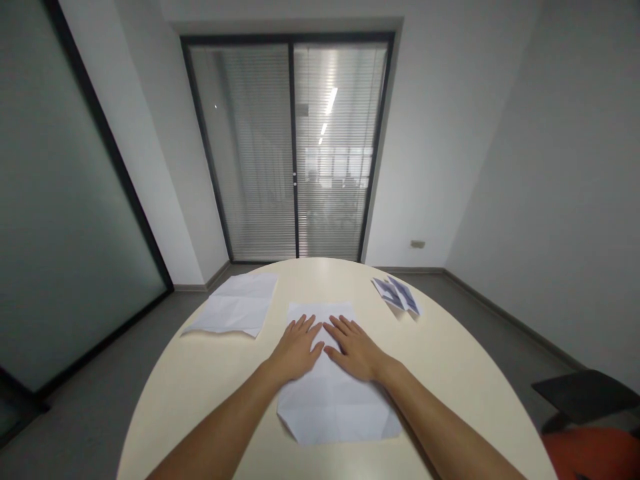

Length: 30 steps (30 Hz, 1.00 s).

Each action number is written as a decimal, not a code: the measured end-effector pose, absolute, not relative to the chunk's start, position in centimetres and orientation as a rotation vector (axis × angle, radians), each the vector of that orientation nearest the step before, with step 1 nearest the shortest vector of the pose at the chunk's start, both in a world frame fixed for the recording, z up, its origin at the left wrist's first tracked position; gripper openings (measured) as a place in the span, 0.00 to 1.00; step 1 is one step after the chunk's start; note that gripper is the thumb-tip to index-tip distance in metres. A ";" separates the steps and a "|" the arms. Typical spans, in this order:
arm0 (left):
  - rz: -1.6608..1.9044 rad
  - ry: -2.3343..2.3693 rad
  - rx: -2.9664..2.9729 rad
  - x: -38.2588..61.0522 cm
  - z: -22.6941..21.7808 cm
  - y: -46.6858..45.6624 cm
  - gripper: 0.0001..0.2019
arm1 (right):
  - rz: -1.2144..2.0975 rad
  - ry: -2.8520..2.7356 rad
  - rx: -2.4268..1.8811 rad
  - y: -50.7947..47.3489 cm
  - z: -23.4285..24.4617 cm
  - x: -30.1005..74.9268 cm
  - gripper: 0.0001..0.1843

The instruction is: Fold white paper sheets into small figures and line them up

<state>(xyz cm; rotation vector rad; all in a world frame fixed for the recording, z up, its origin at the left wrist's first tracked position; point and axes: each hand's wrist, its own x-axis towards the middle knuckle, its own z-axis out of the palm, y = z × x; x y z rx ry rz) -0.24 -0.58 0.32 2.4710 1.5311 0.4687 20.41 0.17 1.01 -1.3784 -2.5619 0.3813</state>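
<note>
Paper sheet: white, faintly creased, spread flat at the middle of the round pale bench, long side running near to far, near-left corner ending in a slant, whether cut or folded under cannot tell. Pressed down on its far half by two bare hands side by side. Left hand: palm down, fingers straight and close together, pointing far and a little right, grip open, clasping nothing, only lying flat on the paper. Right hand: mirrored pose, palm down, fingers pointing far and a little left, grip open as well, flat on the sheet. Inner fingertips of the two very close near the sheet's middle line; touching or just apart, cannot tell. Bare forearms reaching in from the near edge, the right one lying over the sheet's right edge. Far left on the bench, well apart from the hands: second white sheet, creased, lying flat. Far right, near the bench's rim: small printed papers with a blue-grey pattern, too blurred to read. Beyond the bench: glass sliding door in a dark frame, slat blinds closed, ceiling lights showing through. Left: frosted glass wall. Right: plain white wall with a socket low down. Near right corner: black chair back above an orange seat.
</note>
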 end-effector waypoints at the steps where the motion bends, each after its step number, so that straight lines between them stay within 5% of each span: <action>1: 0.462 1.532 2.471 -0.1 0.5 -0.7 0.27 | 0.392 -2.555 -1.411 0.4 0.8 20.5 0.38; 12: 0.292 1.286 2.538 1.6 0.5 -2.7 0.39 | 0.298 -2.418 -1.622 2.8 0.7 22.4 0.40; 18: 0.240 1.423 2.521 1.3 1.1 -2.2 0.38 | 0.088 -2.415 -1.496 2.0 1.6 21.9 0.27; 24: 0.403 1.621 2.528 0.5 0.8 -1.1 0.27 | 0.361 -2.566 -1.368 -0.4 1.5 20.1 0.37; 30: 0.407 1.556 2.537 0.3 0.2 -0.8 0.27 | 0.406 -2.507 -1.524 0.8 0.7 20.7 0.39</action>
